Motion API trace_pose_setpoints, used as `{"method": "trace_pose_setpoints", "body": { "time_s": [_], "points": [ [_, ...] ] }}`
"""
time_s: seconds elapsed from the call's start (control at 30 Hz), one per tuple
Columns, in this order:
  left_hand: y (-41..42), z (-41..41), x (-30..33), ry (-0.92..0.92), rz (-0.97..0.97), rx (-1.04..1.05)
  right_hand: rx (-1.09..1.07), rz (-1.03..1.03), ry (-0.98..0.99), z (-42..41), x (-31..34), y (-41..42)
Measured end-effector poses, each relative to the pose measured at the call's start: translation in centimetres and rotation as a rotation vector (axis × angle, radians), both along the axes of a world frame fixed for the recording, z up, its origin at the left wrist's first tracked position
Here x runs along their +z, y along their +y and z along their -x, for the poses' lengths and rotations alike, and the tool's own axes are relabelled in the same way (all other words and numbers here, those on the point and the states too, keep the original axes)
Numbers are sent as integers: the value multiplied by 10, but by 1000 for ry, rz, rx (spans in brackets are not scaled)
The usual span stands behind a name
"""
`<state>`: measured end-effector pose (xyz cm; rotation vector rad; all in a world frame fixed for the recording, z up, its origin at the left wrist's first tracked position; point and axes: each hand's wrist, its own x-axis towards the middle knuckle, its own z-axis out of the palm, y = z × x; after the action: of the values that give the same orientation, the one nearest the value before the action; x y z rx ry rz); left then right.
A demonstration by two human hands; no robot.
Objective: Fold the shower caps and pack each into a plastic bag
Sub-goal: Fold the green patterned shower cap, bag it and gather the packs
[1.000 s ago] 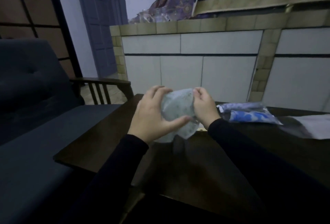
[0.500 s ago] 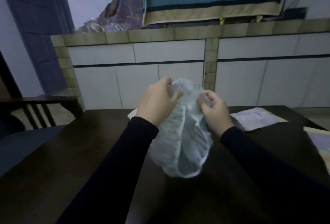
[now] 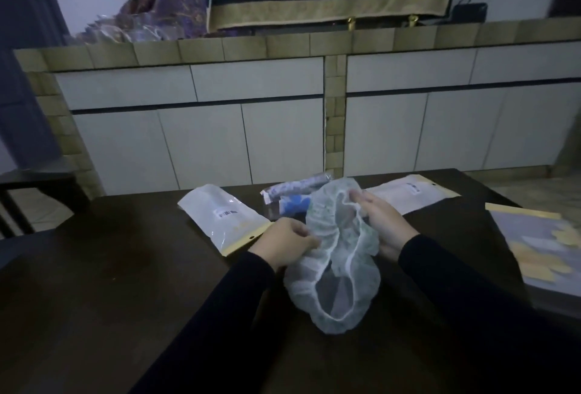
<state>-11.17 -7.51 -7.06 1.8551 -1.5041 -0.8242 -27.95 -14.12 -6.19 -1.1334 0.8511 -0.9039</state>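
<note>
Both hands (image 3: 333,236) on shower cap (image 3: 333,271), right fingertips hidden inside its rim.

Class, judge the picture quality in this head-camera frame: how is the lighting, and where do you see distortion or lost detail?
Head view: dim, bluish light throughout; the dark table and black sleeves merge into near-black; the wide lens bows the tiled ledge; the cap looks soft, though its elastic rim stays readable; no strong glare, only faint sheen on the bag.
</note>
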Motion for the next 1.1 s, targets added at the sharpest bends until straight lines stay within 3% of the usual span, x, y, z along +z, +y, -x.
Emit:
{"method": "trace_pose_setpoints", "body": {
  "time_s": [0.07,0.13,0.2,0.3,0.4,0.57,0.7,0.8,0.9,0.97,1.03,1.1],
  "points": [
    [-11,-3,-2,-21,103,103,7,33,53,4,3,0],
    [-18,-16,3,-133,271,291,-44,192,280,13,6,-4],
    [-18,-27,9,-132,444,434,-75,358,538,23,4,-10],
    [-18,-31,9,-87,646,429,30,394,717,25,-1,-9],
    [-16,-29,5,-52,725,296,83,567,664,20,-1,-11],
    [-10,-16,10,80,804,38,87,726,394,9,18,-4],
    [-9,-1,10,143,861,-65,138,844,542,4,17,2],
    [-10,-1,4,203,746,-90,-28,887,581,5,10,4],
    [-12,-15,-5,212,500,-123,-211,761,396,7,9,4],
    [-12,-24,-8,323,401,-152,-286,704,313,9,10,3],
    [-10,-23,-3,430,384,-141,-331,715,326,12,8,1],
    [-9,-23,4,419,454,-22,-363,748,429,16,8,-1]
  ]
}}
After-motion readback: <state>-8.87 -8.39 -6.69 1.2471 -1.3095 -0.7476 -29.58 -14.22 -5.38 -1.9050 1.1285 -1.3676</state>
